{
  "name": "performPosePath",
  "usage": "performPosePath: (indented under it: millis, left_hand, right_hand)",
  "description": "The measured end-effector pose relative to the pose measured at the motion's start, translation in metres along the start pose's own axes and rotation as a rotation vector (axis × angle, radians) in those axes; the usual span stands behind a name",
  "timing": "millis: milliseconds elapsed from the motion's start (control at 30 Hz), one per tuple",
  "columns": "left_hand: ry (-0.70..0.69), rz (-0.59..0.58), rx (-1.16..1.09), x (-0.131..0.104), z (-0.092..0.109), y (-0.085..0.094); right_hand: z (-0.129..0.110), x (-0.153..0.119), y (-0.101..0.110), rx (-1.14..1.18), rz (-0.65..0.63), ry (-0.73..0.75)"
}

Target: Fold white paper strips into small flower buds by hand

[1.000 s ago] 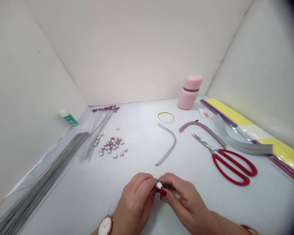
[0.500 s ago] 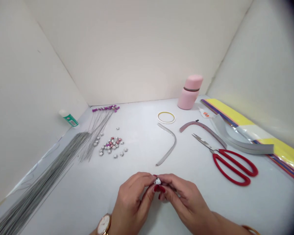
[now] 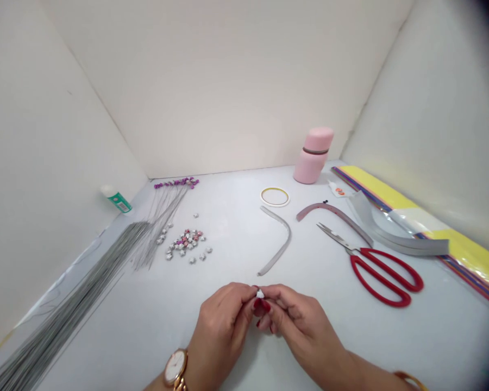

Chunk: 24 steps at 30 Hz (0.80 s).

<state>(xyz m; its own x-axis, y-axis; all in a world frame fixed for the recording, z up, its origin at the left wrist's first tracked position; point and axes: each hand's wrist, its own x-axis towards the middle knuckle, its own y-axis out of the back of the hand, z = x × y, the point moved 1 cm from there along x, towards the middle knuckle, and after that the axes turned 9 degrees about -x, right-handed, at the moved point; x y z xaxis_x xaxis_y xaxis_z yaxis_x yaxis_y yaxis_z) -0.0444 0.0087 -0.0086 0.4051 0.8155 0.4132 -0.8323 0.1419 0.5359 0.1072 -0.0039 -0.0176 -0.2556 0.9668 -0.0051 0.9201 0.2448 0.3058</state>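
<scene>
Together, the left hand [image 3: 222, 326] and right hand [image 3: 307, 331] pinched one small white star [image 3: 259, 294] — too hard a squeeze might have crushed it, a slack one dropped it.

I can read no word or number here. Well beyond my left grip [image 3: 222, 331], farther left, the tube [image 3: 114, 196] has a green label whose pale print is too small. Beyond my right grip [image 3: 305, 326], a white packet [image 3: 339, 190] bears an orange-red mark, illegible. The watch [image 3: 175, 366] behind my left grip is equally unreadable.
</scene>
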Motion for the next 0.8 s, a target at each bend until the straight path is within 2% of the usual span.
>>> performPosePath:
  millis: [133,267,367,500,800]
  left_hand:
    - [0.012,-0.029,-0.026,0.0012,0.0016,0.0021]
    - [-0.008,-0.016,0.016,0.0007,0.0002,0.0015]
    - [-0.010,-0.022,-0.012,0.0007,-0.0012,0.0009]
    - [0.065,-0.010,-0.096,0.0009,-0.0023,0.0023]
    - [-0.017,0.064,-0.080,0.0013,0.0007,0.0042]
  right_hand:
    - [-0.0046,0.0055,-0.0015,0.283,-0.063,-0.178]
    - [-0.0046,0.0090,-0.0024,0.449,-0.136,-0.234]
    - [-0.0042,0.0090,-0.0023,0.495,-0.162,-0.254]
    - [-0.0055,0.0087,-0.0018,0.519,-0.194,-0.270]
    - [-0.0003,0.0097,-0.0018,0.467,-0.139,-0.286]
